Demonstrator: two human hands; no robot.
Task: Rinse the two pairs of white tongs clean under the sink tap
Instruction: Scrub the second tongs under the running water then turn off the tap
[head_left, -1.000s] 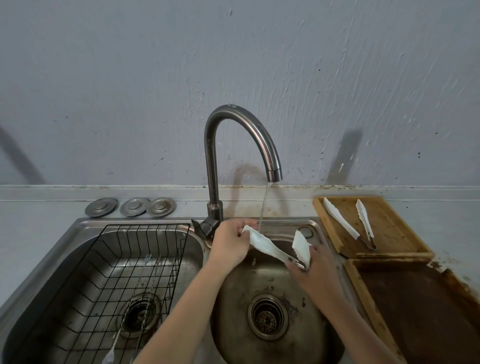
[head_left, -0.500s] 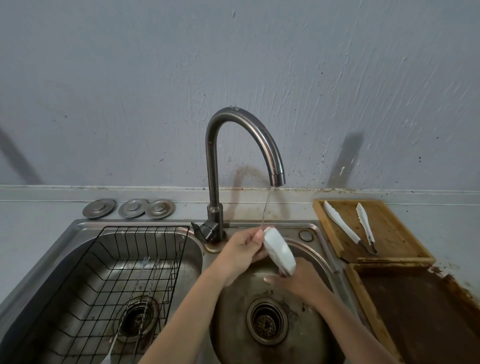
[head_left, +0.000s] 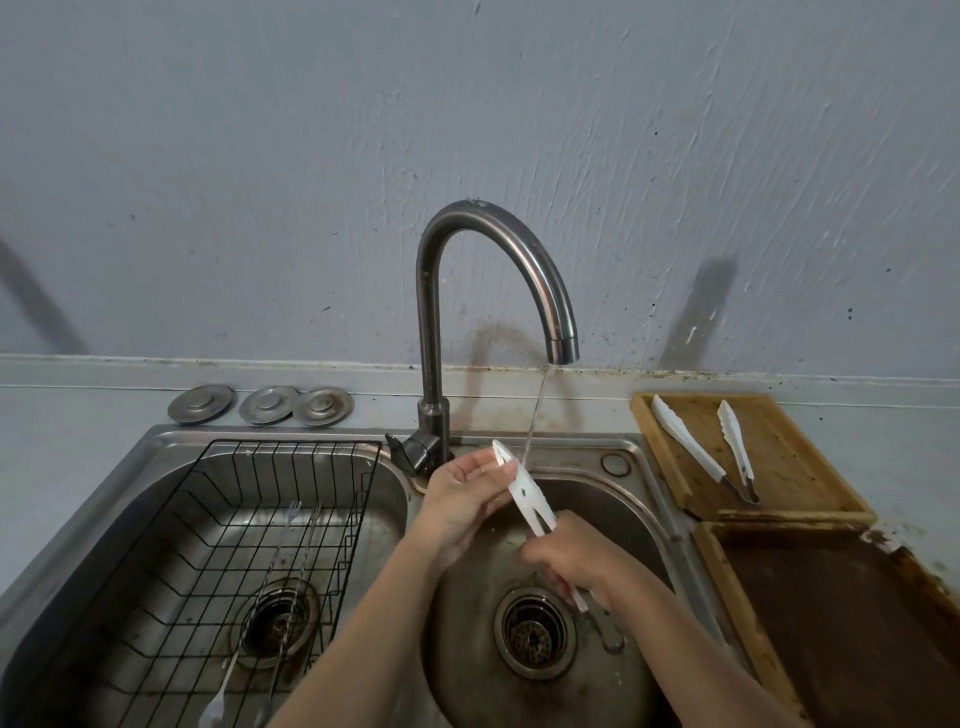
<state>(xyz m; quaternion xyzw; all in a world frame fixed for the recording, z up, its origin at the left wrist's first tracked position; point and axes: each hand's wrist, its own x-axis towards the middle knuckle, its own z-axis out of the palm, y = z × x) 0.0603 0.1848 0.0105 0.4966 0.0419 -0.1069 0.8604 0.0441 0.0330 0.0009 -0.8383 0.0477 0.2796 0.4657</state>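
One pair of white tongs (head_left: 523, 491) sits under the thin stream from the curved steel tap (head_left: 563, 340), over the right sink basin (head_left: 649, 525). My right hand (head_left: 574, 561) grips the tongs' lower handle end. My left hand (head_left: 465, 493) holds the upper white tips, palm up, fingers against them. The water lands on the white part close to my left fingers. A second pair of white tongs (head_left: 691, 449) lies spread open on a wooden tray (head_left: 789, 457) right of the sink.
A black wire rack (head_left: 218, 525) fills the left basin, with a fork and a spoon (head_left: 249, 613) lying in it. Three round metal sink plugs (head_left: 265, 404) rest on the counter behind. A dark wooden board (head_left: 841, 623) lies in front of the tray.
The tongs have been turned so they now stand steeper, tips up at my left hand. My right hand has slid lower, down to the handle end near the drain.
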